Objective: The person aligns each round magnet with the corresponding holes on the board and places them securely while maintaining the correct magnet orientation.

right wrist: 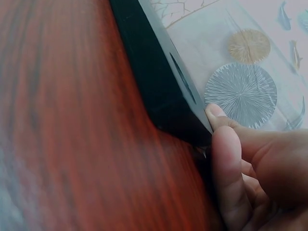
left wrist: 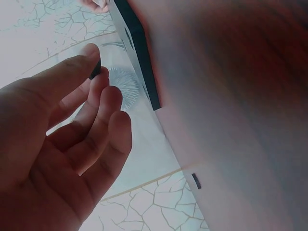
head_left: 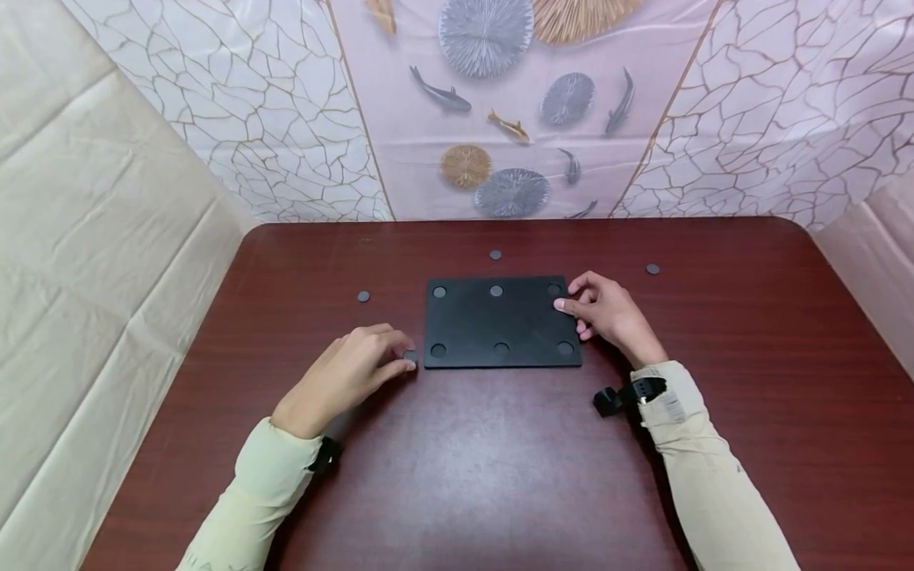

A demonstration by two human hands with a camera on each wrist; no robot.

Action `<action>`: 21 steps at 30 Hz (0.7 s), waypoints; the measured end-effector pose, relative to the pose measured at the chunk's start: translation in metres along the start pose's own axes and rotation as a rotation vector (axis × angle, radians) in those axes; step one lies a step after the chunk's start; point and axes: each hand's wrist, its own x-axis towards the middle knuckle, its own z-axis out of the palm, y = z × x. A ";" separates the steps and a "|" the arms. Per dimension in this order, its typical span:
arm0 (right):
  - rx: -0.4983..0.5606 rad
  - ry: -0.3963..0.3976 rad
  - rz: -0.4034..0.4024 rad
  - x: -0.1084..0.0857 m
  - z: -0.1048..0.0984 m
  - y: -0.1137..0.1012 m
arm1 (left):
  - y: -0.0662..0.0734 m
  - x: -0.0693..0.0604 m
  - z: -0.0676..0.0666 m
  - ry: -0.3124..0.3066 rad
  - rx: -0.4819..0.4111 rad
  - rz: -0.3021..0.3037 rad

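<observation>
A black rectangular board (head_left: 528, 321) with round recesses along its two long sides lies on the table. Grey discs appear to sit in its far-left recess (head_left: 439, 292) and far-middle recess (head_left: 496, 291); the others look darker. Just off the board's left edge, my left hand (head_left: 350, 369) pinches a small dark disc (left wrist: 96, 70) between thumb and fingertips. My right hand (head_left: 607, 313) grips the right edge of the board, thumb on top and fingers against the side. In the right wrist view the board's near corner (right wrist: 178, 113) is beside the fingers.
Three loose grey discs lie on the dark red wooden table (head_left: 485, 460): one left of the board (head_left: 364, 296), one behind it (head_left: 496, 254), one to the far right (head_left: 653, 269). Patterned cloth (head_left: 286, 111) hangs behind the table's far edge.
</observation>
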 end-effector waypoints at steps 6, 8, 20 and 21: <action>0.005 -0.006 0.005 0.001 0.000 0.000 | 0.002 0.011 0.003 0.021 -0.049 0.026; 0.004 -0.010 0.009 0.001 -0.001 0.000 | 0.003 0.014 0.004 0.023 -0.056 0.024; 0.009 -0.011 0.000 0.001 0.000 0.000 | 0.006 0.030 0.013 0.036 -0.085 0.012; 0.010 -0.011 -0.001 0.000 0.000 0.000 | 0.006 0.030 0.013 0.041 -0.085 0.010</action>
